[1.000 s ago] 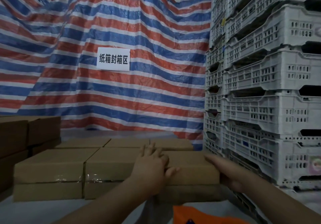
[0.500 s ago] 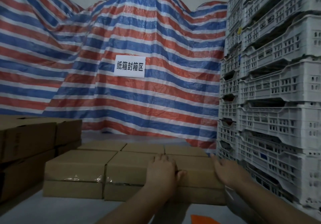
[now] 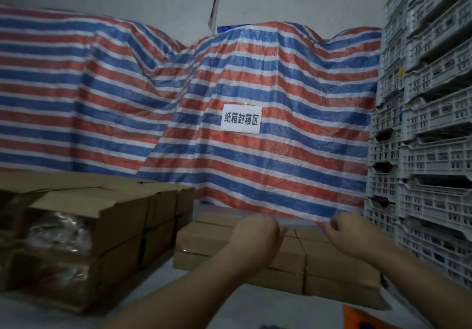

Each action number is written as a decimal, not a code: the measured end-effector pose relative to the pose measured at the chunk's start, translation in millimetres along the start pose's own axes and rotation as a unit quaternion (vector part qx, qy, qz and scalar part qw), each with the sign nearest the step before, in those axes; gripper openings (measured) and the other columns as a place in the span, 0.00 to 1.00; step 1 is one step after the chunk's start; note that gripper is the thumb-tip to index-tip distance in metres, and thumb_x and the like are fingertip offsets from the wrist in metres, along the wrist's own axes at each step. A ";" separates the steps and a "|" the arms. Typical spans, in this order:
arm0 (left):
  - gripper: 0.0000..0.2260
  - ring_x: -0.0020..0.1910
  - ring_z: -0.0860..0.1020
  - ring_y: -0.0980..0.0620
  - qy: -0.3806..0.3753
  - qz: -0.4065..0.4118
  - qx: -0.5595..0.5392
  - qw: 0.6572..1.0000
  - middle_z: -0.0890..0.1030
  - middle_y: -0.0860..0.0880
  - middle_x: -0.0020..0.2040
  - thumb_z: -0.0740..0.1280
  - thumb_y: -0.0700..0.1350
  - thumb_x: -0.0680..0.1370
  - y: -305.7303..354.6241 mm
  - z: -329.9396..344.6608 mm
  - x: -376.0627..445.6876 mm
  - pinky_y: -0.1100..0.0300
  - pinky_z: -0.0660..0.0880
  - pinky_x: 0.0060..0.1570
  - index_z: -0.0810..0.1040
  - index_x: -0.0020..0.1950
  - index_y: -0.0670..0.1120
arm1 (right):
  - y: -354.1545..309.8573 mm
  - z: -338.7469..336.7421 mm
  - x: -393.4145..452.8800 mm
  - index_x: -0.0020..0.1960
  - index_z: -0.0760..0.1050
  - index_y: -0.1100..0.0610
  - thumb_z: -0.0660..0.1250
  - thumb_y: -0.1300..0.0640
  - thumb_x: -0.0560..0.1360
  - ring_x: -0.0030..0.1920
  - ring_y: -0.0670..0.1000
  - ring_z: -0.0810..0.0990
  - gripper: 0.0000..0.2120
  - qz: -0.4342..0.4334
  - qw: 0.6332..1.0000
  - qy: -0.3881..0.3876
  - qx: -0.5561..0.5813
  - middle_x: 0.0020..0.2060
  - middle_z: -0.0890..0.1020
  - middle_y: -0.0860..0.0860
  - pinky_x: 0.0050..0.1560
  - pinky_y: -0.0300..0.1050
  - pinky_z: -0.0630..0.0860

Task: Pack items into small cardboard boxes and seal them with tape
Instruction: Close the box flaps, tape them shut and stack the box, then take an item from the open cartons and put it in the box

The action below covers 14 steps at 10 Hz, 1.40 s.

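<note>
Striped tarp point(image 3: 255, 165) hangs behind; white crates point(image 3: 429, 165) wall the right. Low sealed boxes point(image 3: 332, 265) sit on the bench point(image 3: 255, 305), a taller stack point(image 3: 102, 226) left, a clear strip between. Left hand point(image 3: 256, 236) and right hand point(image 3: 357, 236) hover above them, each grip loosely curled, holding nothing.

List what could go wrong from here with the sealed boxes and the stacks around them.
1. Both hands, left hand and right hand, hover over the low row of boxes gripping nothing; its right end sits close to the crate stack and could snag.
2. The taller box stack at left looks crumpled and might lean or slide if bumped.
</note>
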<state>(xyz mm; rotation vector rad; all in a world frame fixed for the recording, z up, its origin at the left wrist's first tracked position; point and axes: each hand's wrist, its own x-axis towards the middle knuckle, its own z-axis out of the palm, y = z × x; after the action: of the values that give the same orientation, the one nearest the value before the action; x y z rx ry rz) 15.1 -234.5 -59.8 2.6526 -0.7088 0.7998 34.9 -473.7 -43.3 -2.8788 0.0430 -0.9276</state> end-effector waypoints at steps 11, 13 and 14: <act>0.15 0.34 0.76 0.61 0.124 -0.202 0.094 0.967 0.77 0.54 0.35 0.55 0.59 0.83 -272.9 -125.4 -188.2 0.67 0.74 0.36 0.76 0.43 0.55 | -366.6 12.5 -65.6 0.38 0.73 0.53 0.57 0.43 0.82 0.34 0.47 0.76 0.20 -0.338 0.937 -0.008 0.089 0.34 0.78 0.49 0.35 0.42 0.73; 0.06 0.34 0.74 0.61 0.139 -0.203 0.195 0.950 0.76 0.56 0.38 0.62 0.52 0.82 -300.4 -149.2 -166.9 0.66 0.74 0.38 0.78 0.52 0.56 | -409.7 30.4 -27.9 0.64 0.71 0.51 0.61 0.36 0.76 0.59 0.52 0.74 0.24 -0.273 0.957 -0.024 0.100 0.58 0.75 0.49 0.60 0.52 0.74; 0.13 0.46 0.77 0.58 0.136 -0.202 0.224 0.944 0.80 0.54 0.52 0.67 0.44 0.79 -317.5 -152.4 -158.5 0.64 0.76 0.48 0.73 0.63 0.54 | -424.4 40.8 -17.7 0.72 0.65 0.53 0.62 0.39 0.74 0.68 0.56 0.68 0.31 -0.276 0.957 -0.057 0.067 0.67 0.70 0.52 0.69 0.55 0.66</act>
<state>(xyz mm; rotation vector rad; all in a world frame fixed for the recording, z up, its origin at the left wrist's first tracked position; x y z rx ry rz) 0.8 151.4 -67.0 2.8307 0.1082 1.2844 40.6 -47.0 -35.7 -2.8472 -0.8364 -0.7848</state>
